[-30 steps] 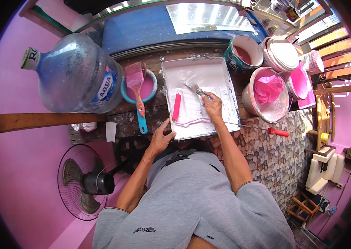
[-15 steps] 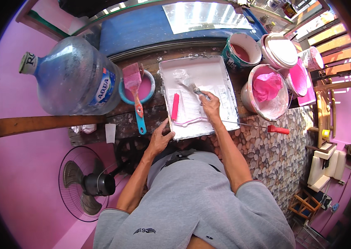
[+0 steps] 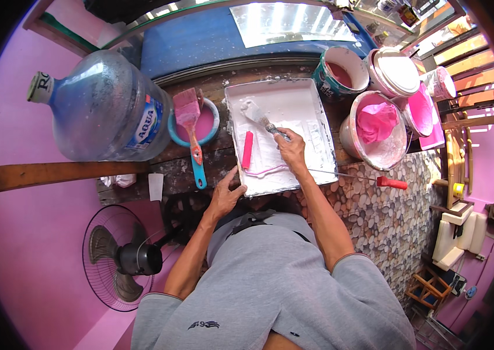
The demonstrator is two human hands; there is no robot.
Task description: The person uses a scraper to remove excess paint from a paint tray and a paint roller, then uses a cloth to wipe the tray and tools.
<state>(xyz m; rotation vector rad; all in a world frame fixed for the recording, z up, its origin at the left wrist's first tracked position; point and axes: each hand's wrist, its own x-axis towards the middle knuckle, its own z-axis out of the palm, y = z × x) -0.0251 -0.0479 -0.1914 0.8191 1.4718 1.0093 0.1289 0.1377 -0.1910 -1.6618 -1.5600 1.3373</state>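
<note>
A white paint tray (image 3: 285, 87), coated in white paint, lies on the dark wooden table. My right hand (image 3: 291, 150) is closed round the handle of a paint-smeared putty knife (image 3: 255, 112), whose blade rests on the paint in the tray's far left part. At the near left corner, my left hand (image 3: 223, 197) grips the tray's edge, thumb and fingers on either side of the corner. Inside the tray lies a paint roller (image 3: 247, 150) with a pink sleeve; its wire frame crosses the near rim to a red handle (image 3: 392, 183) at the right.
Left of the tray, a wide paintbrush (image 3: 187, 119) lies across a blue-rimmed bowl (image 3: 216, 125) of pink paint, beside a big water bottle (image 3: 104, 111). Several paint buckets stand right, one bucket (image 3: 349, 137) holding a pink cloth or bag. A fan (image 3: 119, 256) stands lower left.
My right hand has drawn slightly left and nearer to me, and the putty knife's blade has moved left across the paint. My left hand stays at the tray's corner.
</note>
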